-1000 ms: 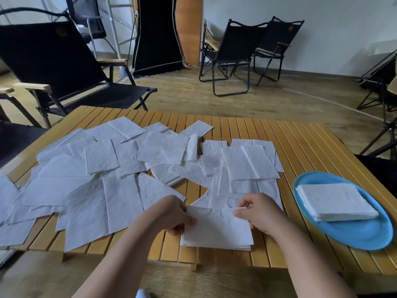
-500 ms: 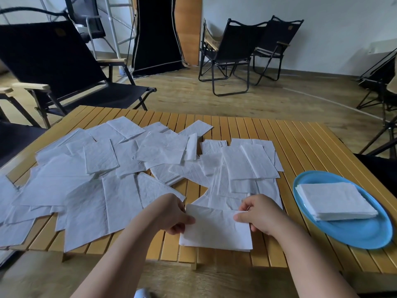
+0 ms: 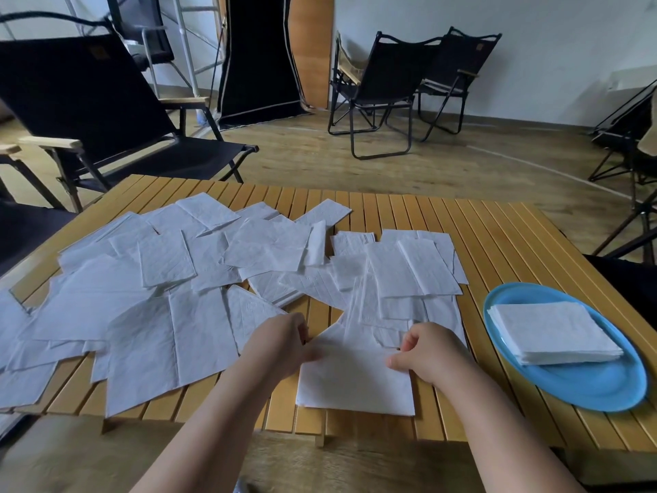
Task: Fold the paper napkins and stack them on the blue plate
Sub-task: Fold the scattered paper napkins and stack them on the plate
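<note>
A white paper napkin (image 3: 355,382) lies flat at the table's near edge, in front of me. My left hand (image 3: 281,341) pinches its upper left corner. My right hand (image 3: 432,350) pinches its upper right edge. Both sets of fingers are curled over the paper. A blue plate (image 3: 583,386) sits at the right of the table and carries a neat stack of folded napkins (image 3: 551,332). Several unfolded napkins (image 3: 177,279) lie scattered and overlapping across the left and middle of the table.
The slatted wooden table (image 3: 497,236) has bare slats at the back right. A black folding chair (image 3: 89,112) stands close behind its left corner. Two more folding chairs (image 3: 391,83) stand farther back on the wooden floor.
Both hands have shifted slightly along the top edge of the napkin, pressing it flatter. The napkin sits squarer on the table than a second ago. The plate and its stack have not moved.
</note>
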{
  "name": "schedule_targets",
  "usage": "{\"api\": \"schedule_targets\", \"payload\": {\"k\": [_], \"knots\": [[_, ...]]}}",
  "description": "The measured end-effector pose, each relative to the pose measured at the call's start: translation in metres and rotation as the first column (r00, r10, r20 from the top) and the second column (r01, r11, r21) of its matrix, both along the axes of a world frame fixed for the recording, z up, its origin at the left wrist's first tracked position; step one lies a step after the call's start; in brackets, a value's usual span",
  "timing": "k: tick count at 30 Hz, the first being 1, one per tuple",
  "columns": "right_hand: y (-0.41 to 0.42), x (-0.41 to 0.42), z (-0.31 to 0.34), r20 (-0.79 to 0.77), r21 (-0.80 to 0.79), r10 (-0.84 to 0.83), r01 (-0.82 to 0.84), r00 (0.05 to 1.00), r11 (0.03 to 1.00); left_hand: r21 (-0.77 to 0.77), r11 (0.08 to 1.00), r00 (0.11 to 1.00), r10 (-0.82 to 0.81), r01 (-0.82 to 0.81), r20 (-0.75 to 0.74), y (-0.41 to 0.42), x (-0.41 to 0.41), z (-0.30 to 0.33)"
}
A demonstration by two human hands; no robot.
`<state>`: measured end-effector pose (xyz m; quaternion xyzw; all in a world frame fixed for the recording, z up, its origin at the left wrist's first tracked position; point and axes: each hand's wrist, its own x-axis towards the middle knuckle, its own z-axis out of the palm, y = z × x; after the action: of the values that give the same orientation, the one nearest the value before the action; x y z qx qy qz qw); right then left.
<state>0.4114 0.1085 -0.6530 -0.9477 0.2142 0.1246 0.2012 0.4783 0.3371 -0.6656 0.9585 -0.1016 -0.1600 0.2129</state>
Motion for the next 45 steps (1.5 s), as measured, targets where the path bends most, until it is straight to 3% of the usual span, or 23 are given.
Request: {"api": "schedule_targets", "payload": {"k": [11, 15, 18, 21, 25, 31, 40, 45], "knots": [[0.003, 0.005, -0.001, -0.036, 0.038, 0.073, -0.072, 0.997, 0.997, -0.012, 0.995, 0.995, -0.098, 0.098, -0.007, 0.000, 0.001, -0.004], [-0.002, 0.001, 0.000, -0.011, 0.128, 0.105, -0.103, 0.994, 0.986, -0.165, 0.983, 0.993, -0.094, 0.081, -0.073, 0.006, 0.004, -0.003], [-0.012, 0.000, 0.007, 0.051, 0.258, 0.034, -0.046, 0.998, 0.965, -0.331, 0.943, 0.982, -0.069, 0.006, -0.178, 0.010, 0.005, 0.002], [-0.021, -0.004, 0.014, 0.048, 0.396, -0.055, 0.031, 0.997, 0.918, -0.404, 0.914, 0.984, -0.044, -0.031, -0.175, 0.009, 0.004, 0.006], [-0.033, -0.008, 0.023, 0.088, 0.425, -0.089, 0.043, 0.992, 0.904, -0.433, 0.901, 0.990, -0.051, -0.010, -0.130, -0.005, 0.001, 0.008], [-0.071, -0.003, 0.029, 0.194, 0.544, -0.295, 0.147, 0.936, 0.826, -0.538, 0.841, 0.985, -0.040, -0.057, -0.168, -0.059, -0.002, 0.012], [-0.188, -0.026, 0.035, 0.341, 0.366, -0.434, 0.308, 0.834, 0.878, -0.719, 0.687, 0.960, -0.118, -0.105, -0.253, -0.201, -0.003, 0.031], [-0.247, -0.038, 0.040, 0.384, 0.309, -0.503, 0.406, 0.774, 0.860, -0.747, 0.654, 0.937, -0.173, -0.121, -0.303, -0.271, -0.008, 0.030]]}}
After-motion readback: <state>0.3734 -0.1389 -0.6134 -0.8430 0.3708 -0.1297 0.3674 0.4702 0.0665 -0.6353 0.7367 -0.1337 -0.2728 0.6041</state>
